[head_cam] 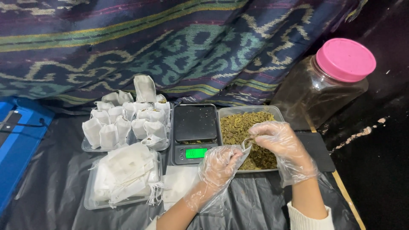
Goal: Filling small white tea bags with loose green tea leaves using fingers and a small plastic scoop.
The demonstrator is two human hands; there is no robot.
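Both my hands wear thin clear plastic gloves. My left hand (219, 164) holds a small white tea bag pouch (246, 148) at the near edge of a clear tray of dried green-brown leaves (238, 123). Over the same tray, my right hand (279, 145) pinches some of the leaves at the pouch's mouth. A black digital scale (195, 123) with a lit green display (196, 153) sits just left of the tray.
A tray of filled white pouches (128, 121) stands left of the scale. Another tray of flat empty pouches (123, 172) lies in front of it. A clear jar with a pink lid (328, 81) stands at right. Patterned cloth (170, 47) hangs behind; black plastic sheet covers the surface.
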